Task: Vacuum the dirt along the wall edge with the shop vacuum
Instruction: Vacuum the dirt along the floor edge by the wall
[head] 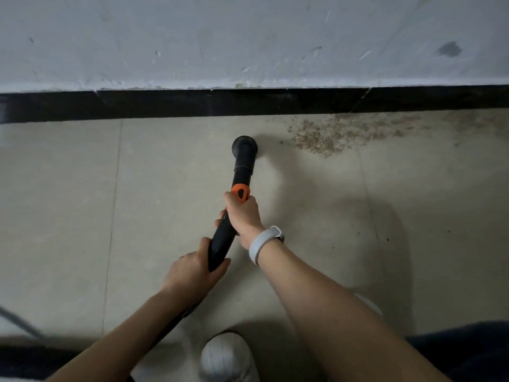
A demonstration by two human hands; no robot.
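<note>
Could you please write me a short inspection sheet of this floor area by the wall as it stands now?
Surface: pale tiled floor with grout lines, a few dark specks at right.
Job's things: black vacuum wand with orange collar, its round nozzle near the floor just left of the brown grit patch lying against the black skirting strip.
Clutter: nothing seen.
Hands: left hand grips the wand's lower end; right hand, grey wristband on its wrist, grips below the collar.
Cables: a thin grey line at lower left, blurred.
Surroundings: scuffed white wall; white shoe.
</note>
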